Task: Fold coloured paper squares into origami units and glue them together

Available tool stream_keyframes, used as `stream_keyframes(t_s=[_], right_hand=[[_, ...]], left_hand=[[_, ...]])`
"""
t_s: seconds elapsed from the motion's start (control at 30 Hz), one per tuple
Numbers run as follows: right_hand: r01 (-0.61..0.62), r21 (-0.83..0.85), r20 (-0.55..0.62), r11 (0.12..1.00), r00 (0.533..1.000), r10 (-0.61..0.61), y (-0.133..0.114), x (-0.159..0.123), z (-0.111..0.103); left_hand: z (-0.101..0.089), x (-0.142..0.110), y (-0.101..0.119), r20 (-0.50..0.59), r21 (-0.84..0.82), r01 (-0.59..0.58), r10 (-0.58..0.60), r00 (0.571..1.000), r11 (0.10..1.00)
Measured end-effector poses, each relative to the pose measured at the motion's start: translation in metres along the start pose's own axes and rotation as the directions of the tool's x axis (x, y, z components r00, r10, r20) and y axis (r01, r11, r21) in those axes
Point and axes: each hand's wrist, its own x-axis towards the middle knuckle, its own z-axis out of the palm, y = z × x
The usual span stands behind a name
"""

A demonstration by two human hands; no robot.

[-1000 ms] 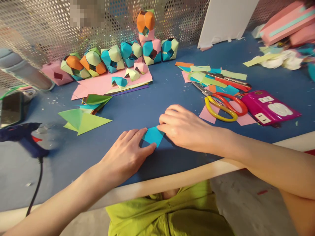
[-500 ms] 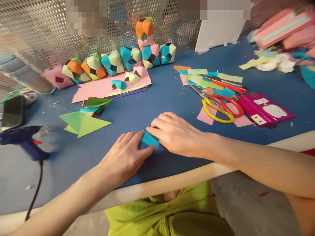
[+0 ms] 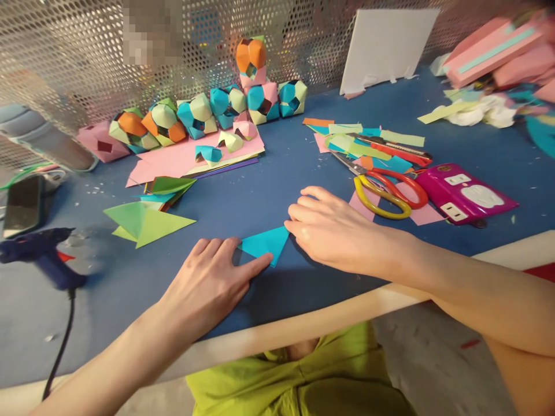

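Note:
A blue paper (image 3: 262, 242), folded into a triangle, lies on the blue table near its front edge. My left hand (image 3: 212, 271) holds it down, with the thumb stretched over the lower part and the fingertips at the left corner. At the right corner is my right hand (image 3: 321, 228), its fingers curled in and closed on the paper's tip. Left of my hands lie folded green paper pieces (image 3: 150, 222). Scissors (image 3: 384, 193) with red and yellow handles lie to the right, beside paper strips (image 3: 355, 141).
A row of paper modules (image 3: 197, 115) stands at the back against a perforated metal panel (image 3: 277, 34). A glue gun (image 3: 47, 254), a phone (image 3: 23, 202) and a grey tumbler (image 3: 47, 138) are at the left. At the right lies a magenta outlet box (image 3: 466, 193); a white board (image 3: 388, 52) stands behind.
My right hand has slid right along the blue paper to its corner, and my left hand has shifted slightly left. More of the blue triangle shows between them.

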Motion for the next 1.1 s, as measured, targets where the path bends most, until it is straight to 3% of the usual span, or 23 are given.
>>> stream_keyframes(t_s=[0.2,0.4,0.5,0.57,0.67,0.77,0.87,0.97,1.03,1.1], right_hand=[[-0.062,0.093,-0.043,0.994,0.997,0.066,0.000,0.004,0.000],[-0.031,0.195,-0.146,0.980,0.988,0.060,0.000,0.007,0.004],[-0.026,0.303,-0.248,0.953,0.963,0.105,-0.001,0.010,0.007],[-0.042,0.431,-0.322,0.902,0.926,0.197,-0.002,0.012,0.010],[-0.077,0.685,-0.293,0.725,0.881,0.371,-0.005,0.016,0.014],[-0.167,0.883,-0.076,0.438,0.871,0.485,-0.009,0.021,0.019],[-0.196,0.958,0.055,0.210,0.842,0.536,-0.012,0.027,0.021],[-0.179,0.983,0.139,0.030,0.849,0.510,-0.014,0.032,0.022],[-0.169,0.985,0.166,-0.036,0.866,0.472,-0.014,0.034,0.023],[-0.145,0.989,0.133,-0.011,0.874,0.467,-0.014,0.034,0.026]], left_hand=[[0.006,0.004,-0.010,-0.060,-0.173,0.089,-0.100,0.993,0.981],[0.021,0.013,-0.018,-0.136,-0.326,0.155,-0.208,0.969,0.933],[0.025,0.017,-0.018,-0.187,-0.399,0.170,-0.261,0.947,0.901],[0.024,0.020,-0.016,-0.217,-0.470,0.214,-0.347,0.912,0.856],[0.019,0.023,-0.014,-0.226,-0.573,0.301,-0.500,0.836,0.762],[0.014,0.024,-0.012,-0.146,-0.660,0.392,-0.621,0.770,0.641],[0.013,0.025,-0.012,-0.034,-0.741,0.465,-0.719,0.694,0.484],[0.015,0.026,-0.012,0.055,-0.844,0.435,-0.757,0.651,0.313],[0.016,0.027,-0.011,0.112,-0.917,0.361,-0.758,0.642,0.170],[0.017,0.028,-0.009,0.198,-0.963,0.267,-0.748,0.634,-0.029]])
